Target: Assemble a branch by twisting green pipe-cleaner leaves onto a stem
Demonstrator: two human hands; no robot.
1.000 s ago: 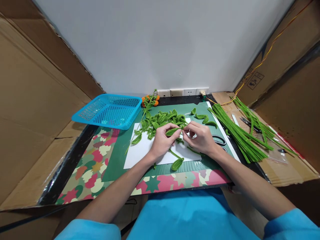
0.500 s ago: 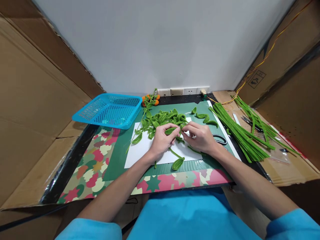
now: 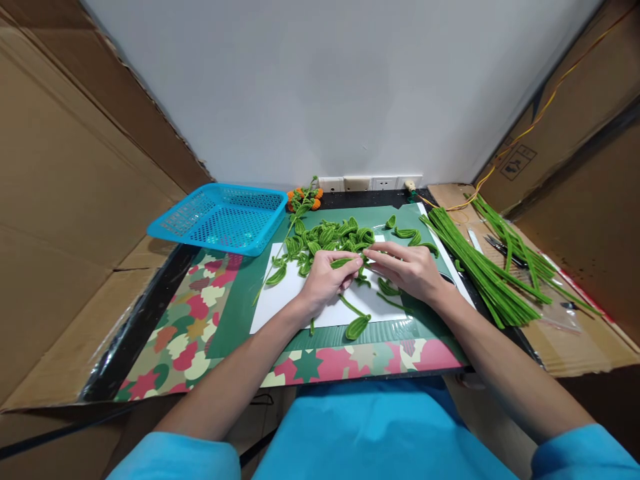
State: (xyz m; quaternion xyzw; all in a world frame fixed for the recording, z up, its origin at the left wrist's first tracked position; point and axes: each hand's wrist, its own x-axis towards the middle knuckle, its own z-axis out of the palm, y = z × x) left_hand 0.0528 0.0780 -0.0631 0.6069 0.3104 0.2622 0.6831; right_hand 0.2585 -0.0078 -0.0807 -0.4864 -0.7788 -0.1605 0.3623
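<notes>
My left hand [image 3: 327,277] is closed, pinching a green pipe-cleaner leaf [image 3: 342,263] between thumb and fingers. Touching the leaf's right end are the fingertips of my right hand [image 3: 405,267], pressed together; its thumb is mostly hidden. Just beyond both hands lies a pile of green pipe-cleaner leaves [image 3: 333,235]. One leaf with a stem [image 3: 358,327] rests in front of them, partly on the white paper [image 3: 280,313]. Another leaf [image 3: 387,287] lies under my right hand. The black scissor handle [image 3: 447,278] is mostly covered by my right wrist.
A blue basket [image 3: 270,230] stands at the back left, beside orange flowers [image 3: 313,199]. Bundled green pipe cleaners [image 3: 485,273] lie on the right, with pliers [image 3: 500,248] behind them. A plug [image 3: 410,187] sits in the wall sockets at the back.
My right hand's fingers have straightened and shifted slightly at the leaf's end, and its wrist covers more of the scissors. My left hand keeps its pinch. The view has shifted slightly.
</notes>
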